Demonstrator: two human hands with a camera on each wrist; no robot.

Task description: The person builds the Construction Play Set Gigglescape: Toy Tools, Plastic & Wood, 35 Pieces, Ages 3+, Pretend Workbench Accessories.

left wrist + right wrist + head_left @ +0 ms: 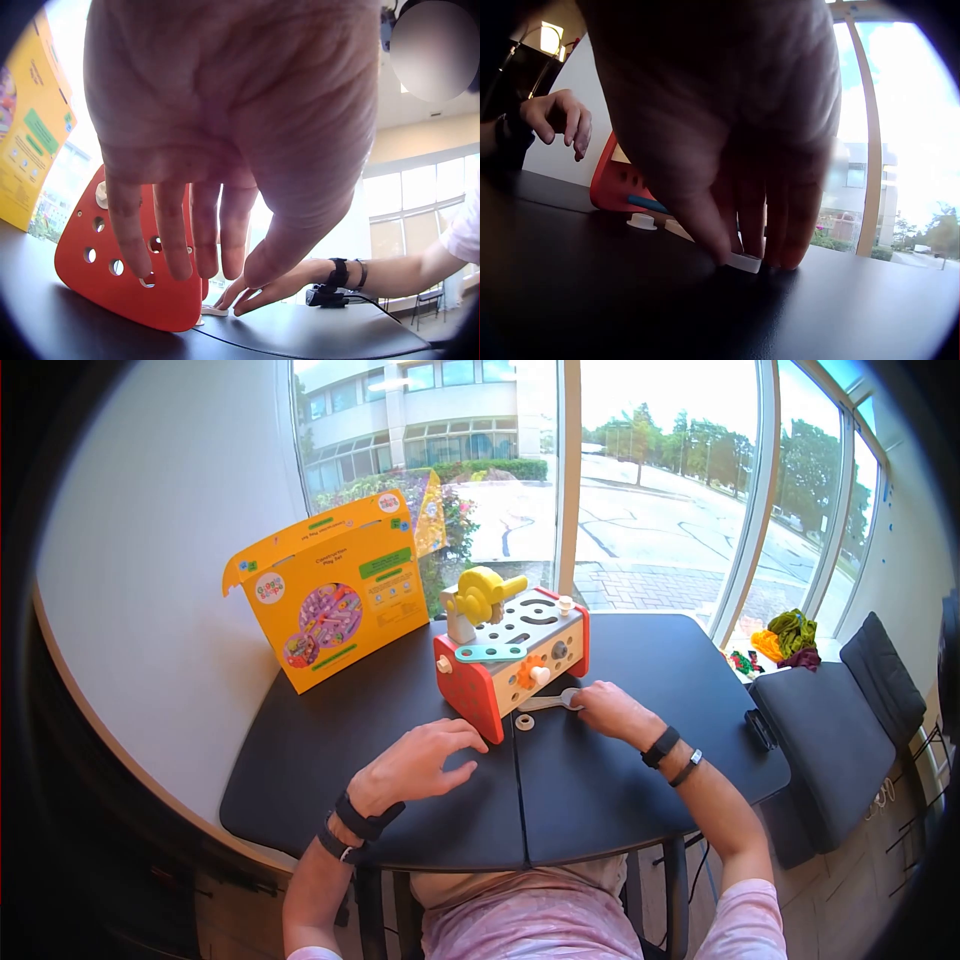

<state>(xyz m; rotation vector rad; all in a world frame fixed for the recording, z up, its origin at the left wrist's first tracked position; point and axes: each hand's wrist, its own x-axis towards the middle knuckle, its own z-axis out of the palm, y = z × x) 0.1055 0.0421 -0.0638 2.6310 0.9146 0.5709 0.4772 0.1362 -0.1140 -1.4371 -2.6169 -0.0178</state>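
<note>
My right hand (612, 712) is low over the table, its thumb and fingertips pinching one end of a pale grey toy wrench (547, 702). The wrench end (745, 262) shows between thumb and fingers in the right wrist view. A small white flanged ring (525, 723) lies beside the wrench. My left hand (425, 758) hovers palm down with fingers extended, close to the red side panel (127, 277) of a toy workbench (548, 656). That bench carries a yellow saw-like piece (485, 596), a teal holed strip (490, 653) and an orange gear (527, 672).
A yellow play-set box (340, 590) stands at the back left, against the window. The black table (650, 790) has a seam down its middle. A small black device (760, 730) sits at its right edge. Beyond is a dark chair (835, 750) with colourful items behind it.
</note>
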